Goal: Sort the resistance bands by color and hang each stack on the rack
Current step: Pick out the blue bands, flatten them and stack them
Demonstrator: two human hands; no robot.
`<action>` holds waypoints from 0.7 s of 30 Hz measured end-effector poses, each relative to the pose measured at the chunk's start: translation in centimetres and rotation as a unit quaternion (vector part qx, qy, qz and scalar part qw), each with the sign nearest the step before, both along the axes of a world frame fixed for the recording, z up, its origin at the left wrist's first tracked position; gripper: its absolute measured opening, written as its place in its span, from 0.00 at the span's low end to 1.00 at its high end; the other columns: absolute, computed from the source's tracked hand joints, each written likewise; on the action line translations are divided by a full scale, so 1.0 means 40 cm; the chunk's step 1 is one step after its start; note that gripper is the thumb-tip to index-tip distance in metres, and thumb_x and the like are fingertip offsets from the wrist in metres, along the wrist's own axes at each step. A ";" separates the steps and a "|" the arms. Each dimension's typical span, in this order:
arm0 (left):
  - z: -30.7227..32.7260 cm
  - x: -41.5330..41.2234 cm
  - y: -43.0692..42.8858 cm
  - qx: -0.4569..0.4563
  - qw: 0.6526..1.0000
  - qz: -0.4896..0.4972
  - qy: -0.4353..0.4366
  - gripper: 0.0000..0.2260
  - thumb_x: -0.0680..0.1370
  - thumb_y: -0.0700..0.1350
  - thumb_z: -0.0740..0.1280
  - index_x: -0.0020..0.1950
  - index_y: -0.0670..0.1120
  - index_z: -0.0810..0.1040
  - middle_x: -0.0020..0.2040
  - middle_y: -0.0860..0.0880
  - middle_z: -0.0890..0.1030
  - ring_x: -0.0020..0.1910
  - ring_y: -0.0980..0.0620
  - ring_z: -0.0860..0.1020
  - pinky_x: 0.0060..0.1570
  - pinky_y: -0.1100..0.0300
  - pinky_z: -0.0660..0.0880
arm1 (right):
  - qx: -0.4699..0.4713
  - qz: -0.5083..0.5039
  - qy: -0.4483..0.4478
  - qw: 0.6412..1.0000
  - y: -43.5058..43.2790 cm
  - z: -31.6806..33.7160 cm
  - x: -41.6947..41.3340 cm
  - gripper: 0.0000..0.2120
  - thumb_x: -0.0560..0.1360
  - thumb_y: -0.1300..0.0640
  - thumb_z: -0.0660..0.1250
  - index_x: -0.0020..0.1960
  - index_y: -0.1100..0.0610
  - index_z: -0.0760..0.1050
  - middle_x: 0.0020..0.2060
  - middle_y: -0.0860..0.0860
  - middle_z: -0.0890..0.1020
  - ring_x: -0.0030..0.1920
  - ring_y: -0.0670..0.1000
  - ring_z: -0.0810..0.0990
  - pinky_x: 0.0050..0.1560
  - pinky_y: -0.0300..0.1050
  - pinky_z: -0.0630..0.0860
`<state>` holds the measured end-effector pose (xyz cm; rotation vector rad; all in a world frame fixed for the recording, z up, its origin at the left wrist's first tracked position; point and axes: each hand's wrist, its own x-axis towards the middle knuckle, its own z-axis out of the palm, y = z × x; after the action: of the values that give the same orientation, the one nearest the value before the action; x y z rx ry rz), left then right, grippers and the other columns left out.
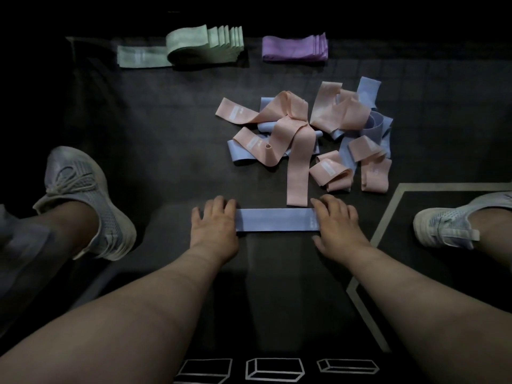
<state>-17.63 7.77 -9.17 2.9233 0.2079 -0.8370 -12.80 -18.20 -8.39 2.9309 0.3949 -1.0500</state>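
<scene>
The blue band (277, 219) lies flat on the dark mat (166, 151) directly in front of the person, its long axis running from nine o'clock to three o'clock, square to the forearms. The left hand (214, 223) rests on its nine o'clock end and the right hand (336, 223) on its three o'clock end. Both palms face down with fingers spread and flat, pressing the ends rather than curling around them. Neither hand is nearer than the other; the strip spans the gap between them evenly.

The band looks like a wide, soft fabric loop pressed into a smooth double-layer strip, pale blue, with a small faint label near its right end. It shows no twist or wrinkle.

At twelve to one o'clock from the hands sits the unsorted heap (313, 134), pink and blue loops tangled over one another. One long pink band (297, 173) hangs toward six o'clock, its end just beside the flattened strip's far edge.

Further out, at eleven o'clock, the green stack (205, 42) stands folded and layered, with one green piece lying flat beside it. At twelve o'clock the purple stack (295, 48) lies neat and well apart from the heap.

No rack is visible. Judging from the layout, green and purple are sorted, while blue and pink are not yet separated, and this strip seems to be the base of a blue pile.
</scene>
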 end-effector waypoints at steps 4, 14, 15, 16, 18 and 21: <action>0.018 -0.005 -0.009 -0.035 0.971 0.235 -0.009 0.34 0.75 0.54 0.65 0.79 0.48 0.57 0.77 0.45 0.59 0.76 0.44 0.58 0.75 0.45 0.52 | 0.014 -0.150 -0.016 0.989 -0.002 0.011 -0.020 0.38 0.75 0.46 0.69 0.78 0.52 0.53 0.75 0.55 0.55 0.77 0.58 0.57 0.77 0.57 0.55; -0.014 0.013 -0.001 -0.122 0.863 0.489 0.023 0.21 0.81 0.49 0.62 0.72 0.43 0.69 0.72 0.40 0.68 0.71 0.38 0.68 0.70 0.46 0.65 | 0.060 -0.444 0.033 0.893 0.021 0.003 0.002 0.18 0.80 0.53 0.66 0.64 0.55 0.63 0.65 0.57 0.70 0.64 0.58 0.73 0.64 0.55 0.74; -0.015 0.015 0.002 -0.124 0.865 0.486 0.028 0.21 0.81 0.49 0.63 0.72 0.43 0.70 0.71 0.40 0.69 0.70 0.38 0.69 0.70 0.46 0.66 | 0.060 -0.449 0.033 0.891 0.022 0.004 0.004 0.18 0.79 0.54 0.66 0.64 0.54 0.63 0.65 0.57 0.70 0.63 0.57 0.74 0.64 0.56 0.74; -0.016 0.016 0.006 -0.127 0.865 0.485 0.032 0.20 0.81 0.48 0.63 0.72 0.44 0.70 0.71 0.41 0.69 0.69 0.38 0.70 0.70 0.46 0.66 | 0.059 -0.454 0.031 0.888 0.023 0.007 0.006 0.18 0.79 0.53 0.67 0.65 0.54 0.63 0.65 0.57 0.70 0.63 0.57 0.74 0.63 0.56 0.75; -0.012 0.020 0.011 -0.124 0.864 0.486 0.037 0.20 0.80 0.49 0.63 0.71 0.44 0.70 0.70 0.41 0.70 0.68 0.38 0.70 0.69 0.47 0.65 | 0.051 -0.458 0.009 0.888 0.025 0.011 0.009 0.22 0.78 0.52 0.68 0.67 0.54 0.63 0.66 0.57 0.69 0.65 0.58 0.73 0.65 0.56 0.74; 0.008 0.028 0.005 -0.075 0.889 0.451 0.003 0.22 0.79 0.52 0.63 0.70 0.44 0.71 0.69 0.41 0.70 0.68 0.39 0.70 0.68 0.48 0.65 | 0.041 -0.428 -0.071 0.900 0.034 0.027 0.010 0.26 0.77 0.51 0.69 0.71 0.55 0.63 0.69 0.58 0.65 0.68 0.58 0.69 0.69 0.54 0.68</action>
<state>-16.52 7.99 -8.85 2.2400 1.2951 -0.6316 -12.41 -16.86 -7.32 3.2479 -0.9662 -0.8160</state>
